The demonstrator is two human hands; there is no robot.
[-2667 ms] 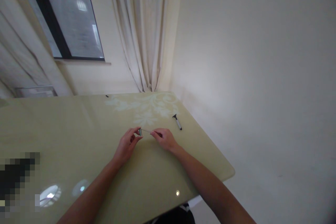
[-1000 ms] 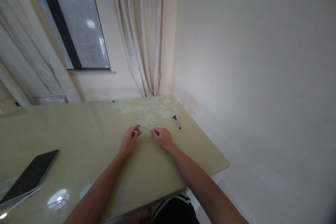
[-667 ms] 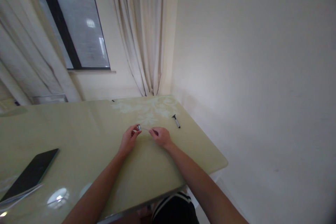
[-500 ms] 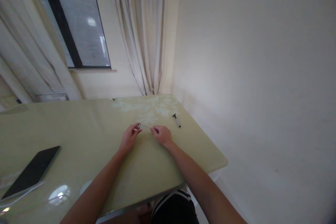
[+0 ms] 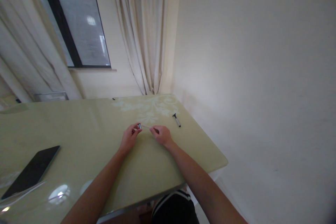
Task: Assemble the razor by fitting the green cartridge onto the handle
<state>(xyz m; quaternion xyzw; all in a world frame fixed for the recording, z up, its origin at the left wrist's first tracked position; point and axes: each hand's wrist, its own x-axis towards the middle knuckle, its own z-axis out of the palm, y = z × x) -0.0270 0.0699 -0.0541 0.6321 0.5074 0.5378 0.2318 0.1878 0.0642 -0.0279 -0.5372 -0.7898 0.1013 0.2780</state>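
Observation:
Near the middle of the pale green table (image 5: 86, 129), my left hand (image 5: 130, 136) pinches a small metallic piece (image 5: 140, 126) between thumb and fingers. Just to its right, my right hand (image 5: 161, 134) is closed on a thin rod (image 5: 146, 126), which points left toward the metallic piece. Whether the rod's tip touches the piece is too small to tell. A razor (image 5: 176, 120) with a black head and grey handle lies beyond my right hand, to the right.
A black tablet-like slab (image 5: 33, 171) lies at the left, beside clear plastic (image 5: 23, 192). A tiny dark item (image 5: 113, 99) sits at the far edge. Curtains (image 5: 147, 35) and a window stand behind; a white wall (image 5: 249, 77) borders the right side.
My right hand and the thin rod have shifted very slightly left, toward the metallic piece. My left hand looks unmoved.

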